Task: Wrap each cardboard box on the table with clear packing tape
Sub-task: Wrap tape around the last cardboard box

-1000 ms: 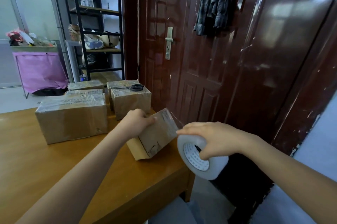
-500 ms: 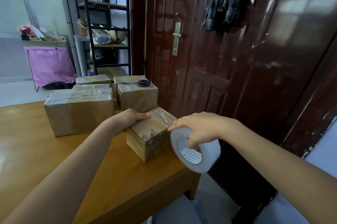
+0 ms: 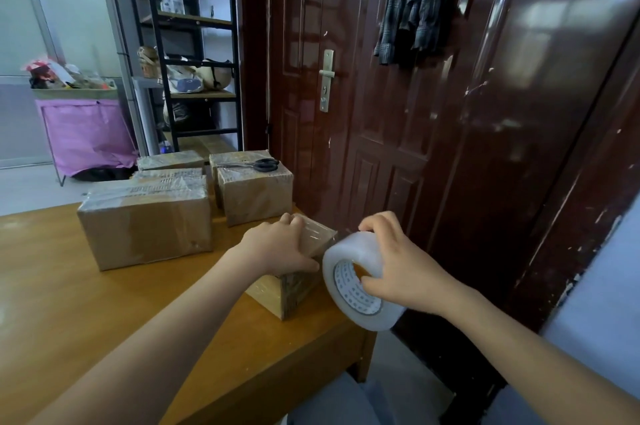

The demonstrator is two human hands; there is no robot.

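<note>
On the wooden worktop (image 3: 69,303), a large taped cardboard box (image 3: 145,220) sits far left, and scissors (image 3: 265,165) lie on another taped box (image 3: 256,196) beyond. My left hand (image 3: 277,246) grips the small cardboard box (image 3: 294,282) at the worktop's right edge, fingers curled over its top. Just right, my right hand (image 3: 398,269) clasps the clear packing tape roll (image 3: 356,282), thumb inside the core.

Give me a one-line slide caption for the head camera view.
Left hand steadies a small cardboard box at the table corner while right hand holds the tape roll beside it.
</note>
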